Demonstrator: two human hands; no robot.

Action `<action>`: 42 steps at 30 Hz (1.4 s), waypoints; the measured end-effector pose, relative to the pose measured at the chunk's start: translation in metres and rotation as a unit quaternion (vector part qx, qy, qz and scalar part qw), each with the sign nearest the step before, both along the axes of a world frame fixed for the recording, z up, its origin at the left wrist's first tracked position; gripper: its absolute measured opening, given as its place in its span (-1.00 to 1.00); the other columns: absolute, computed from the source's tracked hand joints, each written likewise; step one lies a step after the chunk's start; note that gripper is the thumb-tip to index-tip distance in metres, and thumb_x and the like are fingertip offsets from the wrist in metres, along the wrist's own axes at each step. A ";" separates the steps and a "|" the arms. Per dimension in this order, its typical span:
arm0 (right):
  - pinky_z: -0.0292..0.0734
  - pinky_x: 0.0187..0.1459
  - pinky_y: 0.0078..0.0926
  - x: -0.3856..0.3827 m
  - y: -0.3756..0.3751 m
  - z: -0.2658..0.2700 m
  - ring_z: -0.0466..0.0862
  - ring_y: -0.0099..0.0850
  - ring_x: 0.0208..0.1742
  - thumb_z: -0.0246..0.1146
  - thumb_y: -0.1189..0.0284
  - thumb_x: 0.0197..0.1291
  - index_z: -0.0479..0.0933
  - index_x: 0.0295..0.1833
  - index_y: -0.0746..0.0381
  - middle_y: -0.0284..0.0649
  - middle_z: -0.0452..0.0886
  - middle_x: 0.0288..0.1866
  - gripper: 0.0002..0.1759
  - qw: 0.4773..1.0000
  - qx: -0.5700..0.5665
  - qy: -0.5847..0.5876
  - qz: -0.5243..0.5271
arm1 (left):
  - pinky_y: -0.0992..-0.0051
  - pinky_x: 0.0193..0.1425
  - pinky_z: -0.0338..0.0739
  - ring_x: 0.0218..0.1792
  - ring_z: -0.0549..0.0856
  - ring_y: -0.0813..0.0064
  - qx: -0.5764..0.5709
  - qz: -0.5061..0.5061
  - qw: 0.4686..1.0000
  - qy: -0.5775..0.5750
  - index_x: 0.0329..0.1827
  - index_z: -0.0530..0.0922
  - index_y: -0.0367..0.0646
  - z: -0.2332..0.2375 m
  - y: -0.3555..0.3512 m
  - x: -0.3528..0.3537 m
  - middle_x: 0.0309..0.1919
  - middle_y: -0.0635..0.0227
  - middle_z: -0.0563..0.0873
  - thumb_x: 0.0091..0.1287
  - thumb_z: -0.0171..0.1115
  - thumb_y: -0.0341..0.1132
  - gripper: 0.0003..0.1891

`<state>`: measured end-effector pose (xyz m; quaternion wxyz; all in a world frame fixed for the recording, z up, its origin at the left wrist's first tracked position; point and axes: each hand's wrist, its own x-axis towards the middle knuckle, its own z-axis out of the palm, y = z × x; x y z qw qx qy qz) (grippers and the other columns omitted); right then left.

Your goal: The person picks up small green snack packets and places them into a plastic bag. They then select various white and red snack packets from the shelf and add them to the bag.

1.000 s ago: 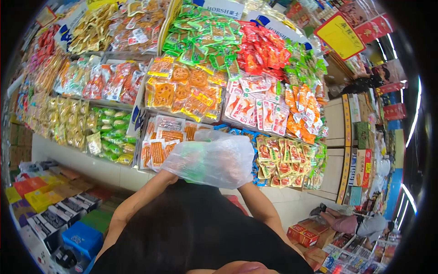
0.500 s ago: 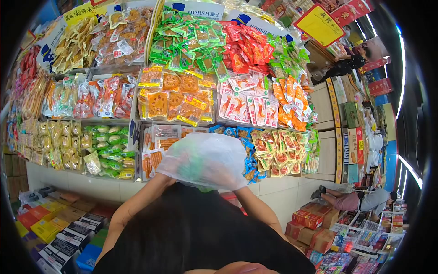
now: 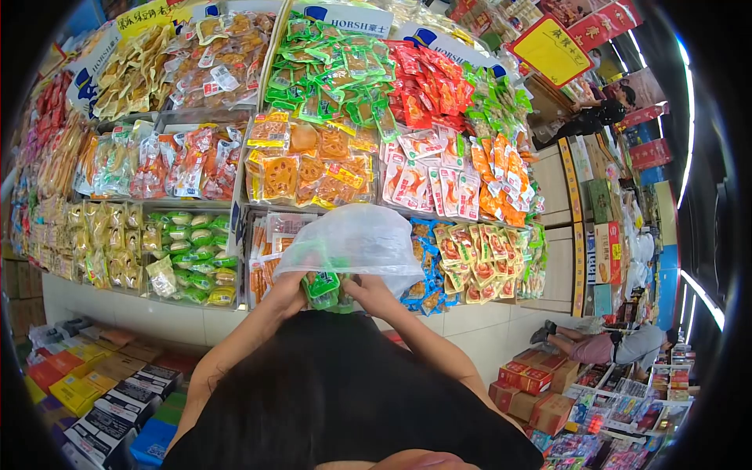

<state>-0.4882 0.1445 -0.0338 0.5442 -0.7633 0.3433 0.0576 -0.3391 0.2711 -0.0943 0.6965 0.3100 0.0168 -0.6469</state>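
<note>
Close in front of my body a thin white plastic bag (image 3: 352, 235) billows up, its lower edge spreading over my hands. Several green snack packets (image 3: 322, 288) show at that edge, between the two hands. My left hand (image 3: 288, 291) is closed at the packets' left side, its fingertips partly hidden. From the right, my right hand (image 3: 371, 294) closes with bent fingers on the packets' other side. How much of the bag each hand grips as well cannot be made out.
Ahead stands a tiered display with green packets (image 3: 333, 66), red packets (image 3: 427, 82), lotus-root slices (image 3: 321, 168) and blue packets (image 3: 429, 270). Cartons (image 3: 94, 392) stack at lower left, red boxes (image 3: 526, 376) at lower right. A person (image 3: 611, 345) bends at the right; another (image 3: 599, 113) stands farther back.
The bag's lower edge has lifted, and both hands have come into view beneath it. My right hand has moved left, towards the left hand; green packets now show between them.
</note>
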 end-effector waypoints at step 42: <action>0.27 0.25 -0.35 -0.028 -0.055 0.018 0.45 -0.32 0.21 0.13 0.33 0.30 0.47 0.17 0.32 -0.15 0.53 0.14 -0.60 0.967 0.087 -0.196 -0.140 | 0.28 0.03 0.59 -0.03 0.63 0.37 0.018 0.005 0.960 -0.278 0.26 0.37 -0.22 0.115 -0.183 0.205 0.02 0.29 0.59 0.41 0.07 -0.02 -0.48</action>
